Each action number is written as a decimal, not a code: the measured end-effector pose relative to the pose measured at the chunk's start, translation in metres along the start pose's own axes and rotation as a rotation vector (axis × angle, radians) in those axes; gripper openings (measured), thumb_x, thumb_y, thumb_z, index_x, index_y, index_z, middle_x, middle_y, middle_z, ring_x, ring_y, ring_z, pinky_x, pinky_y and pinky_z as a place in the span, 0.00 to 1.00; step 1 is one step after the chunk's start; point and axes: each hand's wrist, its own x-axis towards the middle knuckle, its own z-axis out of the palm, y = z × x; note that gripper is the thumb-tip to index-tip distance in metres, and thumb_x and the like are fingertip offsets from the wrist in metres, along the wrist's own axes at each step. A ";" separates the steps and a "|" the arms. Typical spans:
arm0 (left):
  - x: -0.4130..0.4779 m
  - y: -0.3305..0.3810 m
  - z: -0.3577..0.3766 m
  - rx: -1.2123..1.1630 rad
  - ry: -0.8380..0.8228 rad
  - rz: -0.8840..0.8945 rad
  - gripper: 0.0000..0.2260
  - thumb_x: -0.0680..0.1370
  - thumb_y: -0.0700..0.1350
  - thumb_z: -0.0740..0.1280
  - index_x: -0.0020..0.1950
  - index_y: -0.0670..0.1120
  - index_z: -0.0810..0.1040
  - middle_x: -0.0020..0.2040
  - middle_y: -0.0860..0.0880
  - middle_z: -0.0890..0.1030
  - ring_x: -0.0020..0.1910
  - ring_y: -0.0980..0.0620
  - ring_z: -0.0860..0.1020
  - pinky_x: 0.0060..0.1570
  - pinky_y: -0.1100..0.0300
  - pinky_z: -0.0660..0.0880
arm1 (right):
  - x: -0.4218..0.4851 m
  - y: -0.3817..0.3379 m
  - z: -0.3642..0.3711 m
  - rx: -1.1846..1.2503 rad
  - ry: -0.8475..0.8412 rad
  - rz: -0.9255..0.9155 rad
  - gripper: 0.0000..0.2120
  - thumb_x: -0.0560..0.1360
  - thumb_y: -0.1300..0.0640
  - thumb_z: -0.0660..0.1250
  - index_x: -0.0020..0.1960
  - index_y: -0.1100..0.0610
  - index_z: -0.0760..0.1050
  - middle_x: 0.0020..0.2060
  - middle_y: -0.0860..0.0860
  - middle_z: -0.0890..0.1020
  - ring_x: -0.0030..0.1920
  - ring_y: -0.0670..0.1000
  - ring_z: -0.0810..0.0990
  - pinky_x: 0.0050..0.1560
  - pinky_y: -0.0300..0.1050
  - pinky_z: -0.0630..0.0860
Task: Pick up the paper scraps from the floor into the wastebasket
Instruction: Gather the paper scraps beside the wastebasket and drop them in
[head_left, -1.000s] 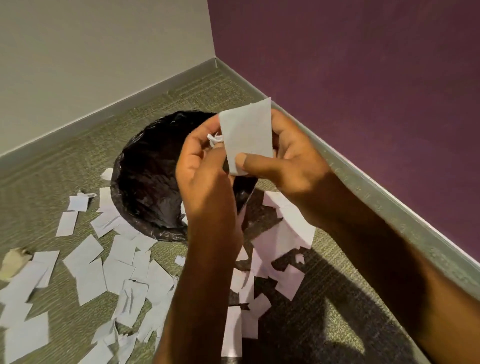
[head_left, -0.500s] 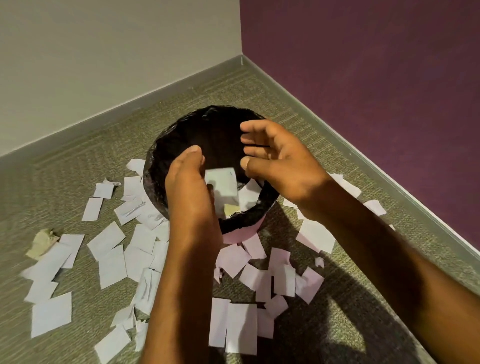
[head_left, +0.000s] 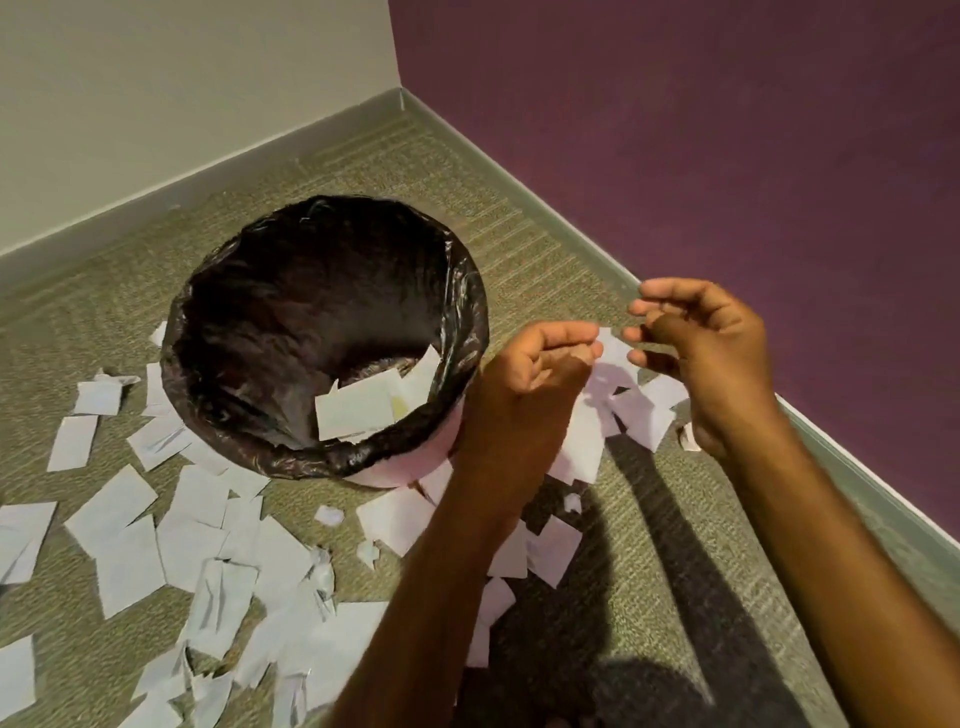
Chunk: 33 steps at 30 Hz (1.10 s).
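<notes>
around the wastebasket (head_left: 322, 462), paper scraps (head_left: 124, 551) on carpet (head_left: 78, 332)

left hand (head_left: 530, 364): bare, uncovered from fingertips to wrist
right hand (head_left: 711, 353): bare likewise
left forearm (head_left: 431, 597): bare to the bottom edge
right forearm (head_left: 841, 571): bare too

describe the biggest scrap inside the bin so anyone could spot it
Start at the black-lined wastebasket near the room's corner. Against its near inner wall lies a pale rectangular scrap. It is the largest, frontmost piece inside.
</notes>
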 end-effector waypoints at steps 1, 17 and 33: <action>0.008 -0.017 0.006 0.036 -0.030 -0.030 0.11 0.78 0.53 0.71 0.60 0.56 0.84 0.54 0.55 0.88 0.55 0.55 0.85 0.63 0.51 0.80 | 0.007 0.016 -0.013 -0.023 0.043 0.036 0.12 0.83 0.68 0.68 0.60 0.56 0.84 0.53 0.54 0.89 0.47 0.54 0.88 0.48 0.54 0.85; 0.046 -0.199 0.053 1.152 0.209 -0.209 0.45 0.71 0.62 0.79 0.82 0.48 0.64 0.74 0.43 0.72 0.73 0.40 0.70 0.65 0.43 0.72 | 0.018 0.172 -0.091 -1.029 -0.016 0.030 0.15 0.74 0.61 0.79 0.60 0.62 0.84 0.53 0.62 0.84 0.55 0.65 0.81 0.54 0.58 0.80; 0.054 -0.193 0.053 1.206 0.180 -0.190 0.21 0.76 0.56 0.77 0.66 0.55 0.77 0.65 0.47 0.78 0.69 0.44 0.72 0.62 0.48 0.73 | 0.044 0.176 -0.072 -1.066 -0.089 -0.142 0.26 0.80 0.52 0.74 0.76 0.51 0.75 0.76 0.60 0.72 0.77 0.64 0.68 0.64 0.63 0.78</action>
